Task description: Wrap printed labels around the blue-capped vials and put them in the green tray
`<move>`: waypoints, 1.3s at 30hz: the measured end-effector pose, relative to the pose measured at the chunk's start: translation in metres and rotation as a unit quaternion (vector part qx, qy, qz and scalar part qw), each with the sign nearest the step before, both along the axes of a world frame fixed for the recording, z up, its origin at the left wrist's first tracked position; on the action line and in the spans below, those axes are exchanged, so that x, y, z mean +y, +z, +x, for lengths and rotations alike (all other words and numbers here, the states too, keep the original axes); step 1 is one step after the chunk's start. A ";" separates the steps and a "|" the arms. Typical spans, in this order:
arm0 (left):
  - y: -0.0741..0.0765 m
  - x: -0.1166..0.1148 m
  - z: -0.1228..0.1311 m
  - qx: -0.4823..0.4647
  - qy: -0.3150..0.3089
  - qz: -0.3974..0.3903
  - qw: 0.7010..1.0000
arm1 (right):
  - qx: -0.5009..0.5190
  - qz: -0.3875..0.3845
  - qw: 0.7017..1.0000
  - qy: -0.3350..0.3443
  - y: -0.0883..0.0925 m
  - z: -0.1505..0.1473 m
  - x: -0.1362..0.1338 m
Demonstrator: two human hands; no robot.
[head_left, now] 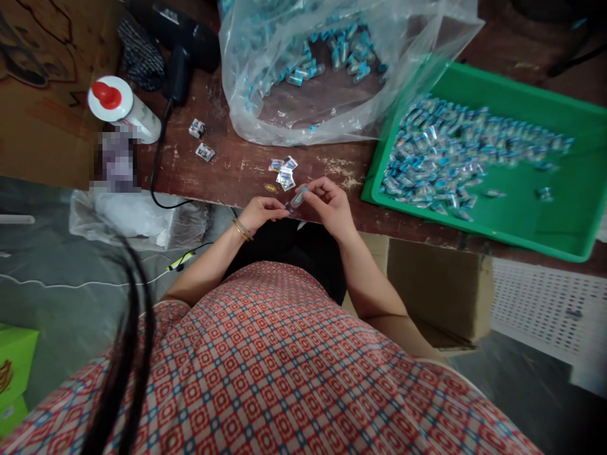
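Observation:
Just over the table's front edge, my right hand (332,207) pinches a small clear vial (297,200) with a blue cap. The vial is tilted, its cap end toward my right fingertips. At its lower end, my left hand (262,213) is closed in a pinch on a small shiny piece that looks like a printed label (288,207); its details are too small to make out. A little beyond my hands lies a loose pile of small printed labels (286,174). A tiny yellow oval sticker (270,188) is on the table beside them.
A clear plastic bag (303,129) of blue-capped vials lies open at the back. On the right, a green tray (545,230) holds many wrapped vials. A black hair dryer (183,54), a red-topped white bottle (145,123) and two label stacks (205,152) are on the left.

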State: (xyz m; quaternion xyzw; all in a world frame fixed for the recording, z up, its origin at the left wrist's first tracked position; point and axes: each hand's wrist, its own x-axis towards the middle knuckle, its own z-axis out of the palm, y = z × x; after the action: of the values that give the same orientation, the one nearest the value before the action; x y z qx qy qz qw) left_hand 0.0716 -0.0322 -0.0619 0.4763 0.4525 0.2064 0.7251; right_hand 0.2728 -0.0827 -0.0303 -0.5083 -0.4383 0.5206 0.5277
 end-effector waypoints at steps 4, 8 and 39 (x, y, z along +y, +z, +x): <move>0.001 -0.001 -0.001 -0.015 -0.021 -0.019 0.999 | -0.006 0.002 1.000 -0.008 -0.005 0.002 -0.001; -0.001 -0.002 -0.001 -0.028 -0.041 -0.030 0.998 | 0.006 -0.024 1.000 -0.003 -0.010 0.006 -0.004; -0.001 -0.017 0.022 -0.145 0.016 -0.163 0.976 | -0.107 0.023 0.992 -0.066 -0.037 -0.013 -0.042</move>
State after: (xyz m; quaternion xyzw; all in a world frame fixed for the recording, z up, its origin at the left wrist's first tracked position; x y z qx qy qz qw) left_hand 0.0931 -0.0493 -0.0626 0.3096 0.3777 0.2088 0.8473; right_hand 0.2595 -0.1250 -0.0676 -0.5766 -0.4698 0.4172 0.5222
